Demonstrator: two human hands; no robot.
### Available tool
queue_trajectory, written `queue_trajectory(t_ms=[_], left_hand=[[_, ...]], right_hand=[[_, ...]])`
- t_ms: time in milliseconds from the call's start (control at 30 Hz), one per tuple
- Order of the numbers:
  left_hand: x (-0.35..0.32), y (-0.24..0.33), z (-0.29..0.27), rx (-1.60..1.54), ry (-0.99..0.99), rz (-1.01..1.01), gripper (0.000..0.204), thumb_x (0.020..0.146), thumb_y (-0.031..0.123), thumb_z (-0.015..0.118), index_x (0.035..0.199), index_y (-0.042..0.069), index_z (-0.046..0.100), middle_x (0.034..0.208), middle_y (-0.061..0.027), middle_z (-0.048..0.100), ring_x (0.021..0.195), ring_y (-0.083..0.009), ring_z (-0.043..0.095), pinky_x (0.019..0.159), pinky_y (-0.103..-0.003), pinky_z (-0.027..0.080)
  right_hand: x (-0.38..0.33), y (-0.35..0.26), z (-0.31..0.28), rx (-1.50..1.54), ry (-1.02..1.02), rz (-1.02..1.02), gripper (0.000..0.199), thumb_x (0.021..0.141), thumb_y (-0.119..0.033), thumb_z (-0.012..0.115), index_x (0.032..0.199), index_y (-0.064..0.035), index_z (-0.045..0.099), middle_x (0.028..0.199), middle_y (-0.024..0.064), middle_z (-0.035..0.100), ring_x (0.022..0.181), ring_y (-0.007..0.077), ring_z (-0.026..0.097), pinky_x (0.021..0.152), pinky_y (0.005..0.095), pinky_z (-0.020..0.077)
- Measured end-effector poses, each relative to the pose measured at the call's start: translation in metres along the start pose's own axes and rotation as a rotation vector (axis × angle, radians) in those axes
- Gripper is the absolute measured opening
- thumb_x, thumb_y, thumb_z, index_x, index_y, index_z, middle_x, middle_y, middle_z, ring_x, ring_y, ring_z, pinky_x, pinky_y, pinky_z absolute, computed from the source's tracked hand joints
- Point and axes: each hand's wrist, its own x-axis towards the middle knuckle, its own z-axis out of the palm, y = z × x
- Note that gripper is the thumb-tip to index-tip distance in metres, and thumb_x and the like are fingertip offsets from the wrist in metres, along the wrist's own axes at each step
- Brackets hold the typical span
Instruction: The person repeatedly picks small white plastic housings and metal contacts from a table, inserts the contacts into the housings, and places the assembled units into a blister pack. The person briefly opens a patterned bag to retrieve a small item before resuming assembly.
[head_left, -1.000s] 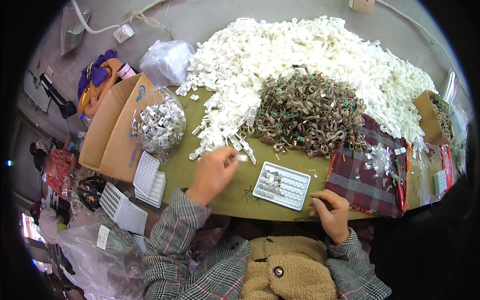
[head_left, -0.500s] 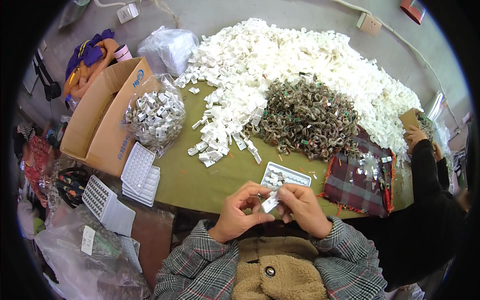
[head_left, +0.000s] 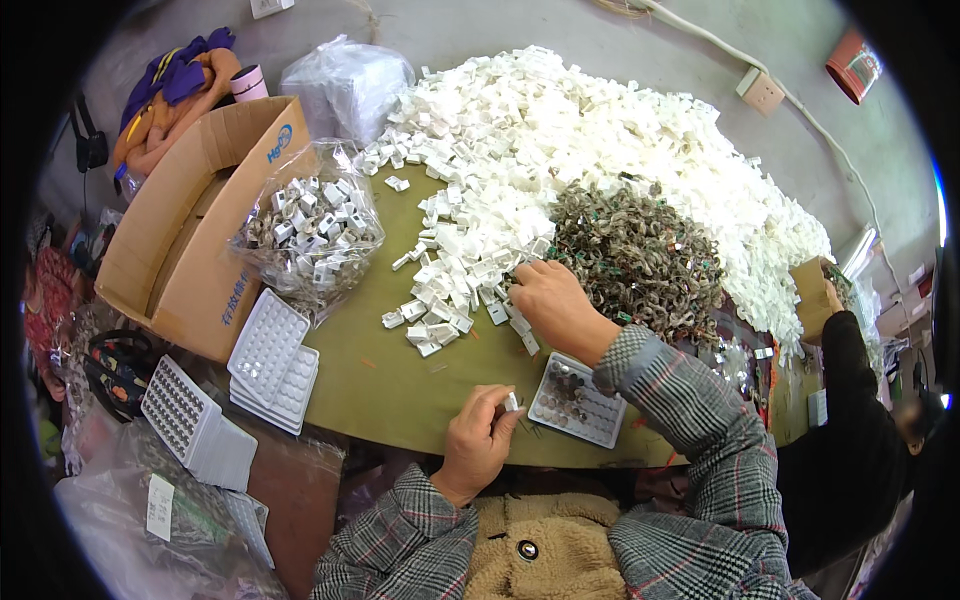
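Observation:
Near the front edge of the table, my left hand (head_left: 476,440) pinches a small white plastic casing (head_left: 511,402) between thumb and fingers. My right hand (head_left: 560,308) is stretched forward over the table, its fingers drawn together at the border between the loose white casings (head_left: 437,315) and the heap of coiled grey-brown wires (head_left: 640,250) with green bits. Its fingertips are partly hidden, and what they hold cannot be made out. Below the right wrist lies a white compartment tray (head_left: 603,432) with small round silvery discs in some of its cups.
A big pile of white casings (head_left: 560,120) covers the back. On the left stand an open cardboard box (head_left: 225,270), a clear bag of wired casings (head_left: 315,235) and stacked white trays (head_left: 270,345). At the right, a co-worker's dark sleeve (head_left: 850,370) reaches toward a cardboard piece (head_left: 808,298).
My right hand has left the casing and reached forward to the wires and casings. My left hand keeps the casing, slightly lower and to the left. The disc tray appears lower in view.

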Motion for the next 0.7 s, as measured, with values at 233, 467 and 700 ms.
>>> queue_trajectory(t_ms=[233, 467, 700], left_hand=[[0.0, -0.004, 0.0, -0.013, 0.002, -0.05, 0.026, 0.09, 0.007, 0.071, 0.114, -0.001, 0.061, 0.101, -0.0139, 0.064, 0.075, -0.0243, 0.065, 0.066, -0.033, 0.053], [0.005, 0.003, -0.004, -0.311, -0.035, -0.288, 0.024, 0.094, 0.008, 0.069, 0.113, -0.003, 0.061, 0.099, -0.0086, 0.067, 0.076, -0.0144, 0.063, 0.067, -0.027, 0.052], [0.005, 0.045, -0.017, -1.237, -0.26, -0.572, 0.03, 0.104, 0.023, 0.053, 0.12, -0.001, 0.059, 0.101, -0.0152, 0.068, 0.075, -0.0138, 0.062, 0.066, -0.028, 0.056]], right_hand=[[0.005, 0.014, -0.007, 0.334, 0.117, 0.191, 0.007, 0.079, 0.001, 0.064, 0.083, 0.001, 0.07, 0.082, 0.0103, 0.06, 0.08, 0.0257, 0.061, 0.071, 0.0379, 0.0497], [-0.016, 0.028, -0.073, 1.166, 0.182, 0.735, 0.014, 0.097, -0.014, 0.066, 0.089, -0.0019, 0.07, 0.074, 0.0002, 0.068, 0.064, 0.0042, 0.06, 0.055, 0.0191, 0.0444], [-0.089, -0.06, -0.067, 1.187, 0.376, 0.502, 0.008, 0.091, -0.005, 0.07, 0.092, 0.0035, 0.071, 0.085, 0.0024, 0.068, 0.082, 0.0091, 0.064, 0.073, 0.0239, 0.0531]])
